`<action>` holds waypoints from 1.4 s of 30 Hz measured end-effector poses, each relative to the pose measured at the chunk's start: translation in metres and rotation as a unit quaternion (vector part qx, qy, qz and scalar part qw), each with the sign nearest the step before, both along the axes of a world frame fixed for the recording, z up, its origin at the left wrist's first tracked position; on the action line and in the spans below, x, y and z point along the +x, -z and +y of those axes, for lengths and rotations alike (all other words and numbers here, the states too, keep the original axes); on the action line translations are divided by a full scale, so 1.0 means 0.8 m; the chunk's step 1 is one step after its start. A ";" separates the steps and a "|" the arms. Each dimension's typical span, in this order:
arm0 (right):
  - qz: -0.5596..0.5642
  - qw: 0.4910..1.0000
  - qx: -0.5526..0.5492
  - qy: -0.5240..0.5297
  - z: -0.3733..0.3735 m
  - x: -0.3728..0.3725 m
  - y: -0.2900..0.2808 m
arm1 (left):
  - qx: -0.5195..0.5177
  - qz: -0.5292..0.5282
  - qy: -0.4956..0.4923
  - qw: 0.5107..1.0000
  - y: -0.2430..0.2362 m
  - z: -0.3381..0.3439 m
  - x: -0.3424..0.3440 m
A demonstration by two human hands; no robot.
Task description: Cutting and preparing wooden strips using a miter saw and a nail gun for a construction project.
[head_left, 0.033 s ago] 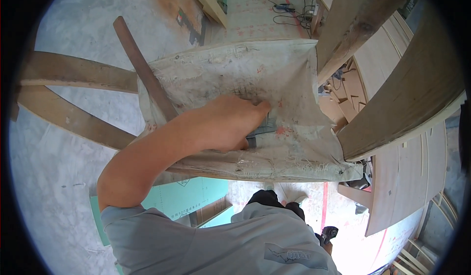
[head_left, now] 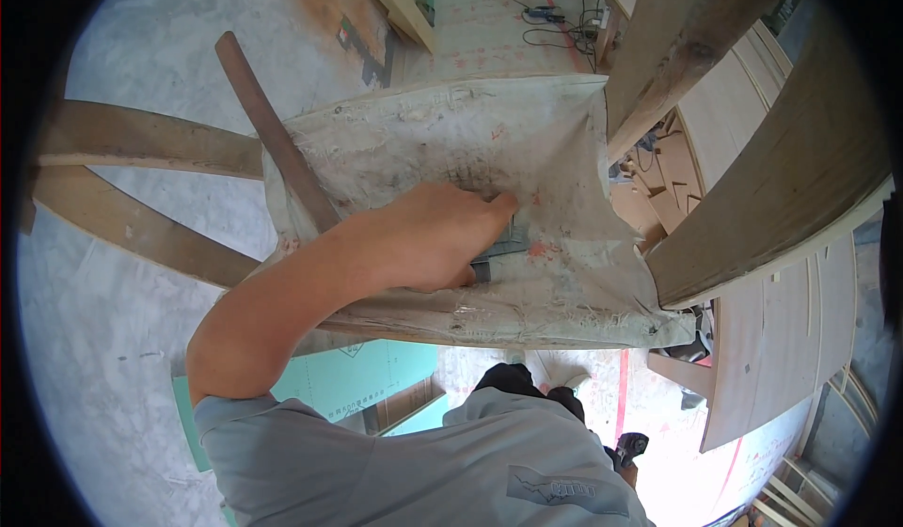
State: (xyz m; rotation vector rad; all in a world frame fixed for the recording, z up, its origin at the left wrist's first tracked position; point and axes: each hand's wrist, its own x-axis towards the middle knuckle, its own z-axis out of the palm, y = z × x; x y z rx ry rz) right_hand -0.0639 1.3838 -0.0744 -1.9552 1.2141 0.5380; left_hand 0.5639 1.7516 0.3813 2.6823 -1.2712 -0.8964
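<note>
My left hand (head_left: 442, 235) reaches down into a sagging, stained cloth sling (head_left: 564, 170) stretched between wooden members. Its fingers are curled downward and closed against flat grey strips (head_left: 513, 242) lying in the cloth; the exact kind of strips is hard to make out. Beside the thumb sits a small dark grey piece (head_left: 483, 271). At the lower right, past my shirt, a black tool (head_left: 632, 447) shows only its end. A sliver of my right hand (head_left: 628, 476) appears directly under that tool, its fingers mostly hidden by my body.
A loose brown wooden stick (head_left: 273, 132) leans across the sling's left edge. Timber legs (head_left: 160, 137) spread out left, and thick posts (head_left: 781, 179) rise at right. Green boards (head_left: 376, 377) lie below. Plywood sheets (head_left: 781, 339) stand right; cables (head_left: 555, 33) cross the far floor.
</note>
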 end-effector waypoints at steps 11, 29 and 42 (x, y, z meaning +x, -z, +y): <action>-0.011 1.000 0.023 0.007 0.001 0.031 -0.027 | -0.069 0.004 -0.051 0.996 0.018 0.014 0.015; 0.057 0.998 0.024 -0.034 -0.023 0.059 -0.023 | -0.126 0.041 -0.005 0.991 0.018 0.016 0.024; 0.017 0.998 0.051 0.014 -0.008 0.070 -0.029 | -0.100 -0.101 -0.027 0.989 0.025 0.018 0.023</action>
